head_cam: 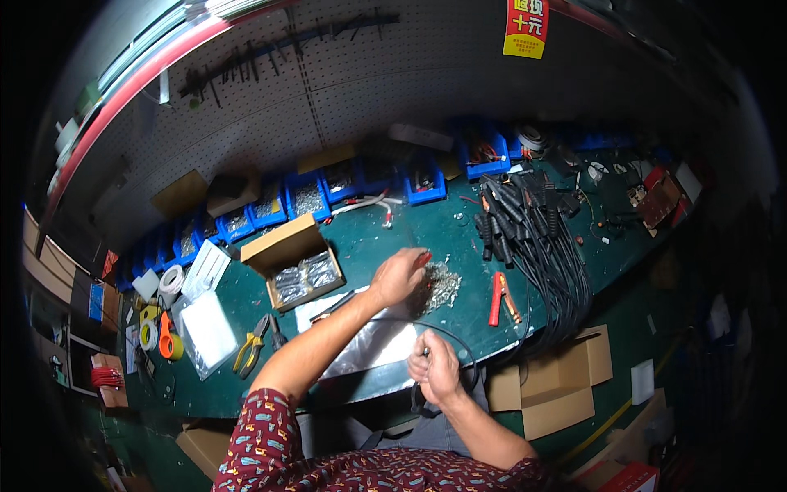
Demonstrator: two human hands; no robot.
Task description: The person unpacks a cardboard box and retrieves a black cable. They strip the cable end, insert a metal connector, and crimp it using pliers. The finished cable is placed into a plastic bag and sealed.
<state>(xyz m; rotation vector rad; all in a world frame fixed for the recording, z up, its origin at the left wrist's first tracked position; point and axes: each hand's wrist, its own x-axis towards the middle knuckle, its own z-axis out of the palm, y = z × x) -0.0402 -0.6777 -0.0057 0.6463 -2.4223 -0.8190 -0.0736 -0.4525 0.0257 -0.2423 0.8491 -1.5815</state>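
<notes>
My left hand [401, 278] reaches over the bench beside a pile of small metal parts [444, 288]. A red piece [425, 258] shows at its fingertips; the hand hides the rest of it. Nearer the bench's front edge, my right hand [436, 368] is curled around a black cable [464, 345], which loops past it. Beneath and between the hands lies a shiny clear plastic sheet or bag [393, 344]. To the right rests a battery clamp [501, 299] with a red handle and copper-coloured jaw.
A bundle of black cables [553, 264] overhangs the bench edge. An open cardboard box [307, 280] holds wrapped parts. Yellow-handled pliers [251, 347] and an orange tape dispenser [167, 337] lie left. Blue parts bins [307, 197] line the back. A cardboard carton [556, 387] stands below.
</notes>
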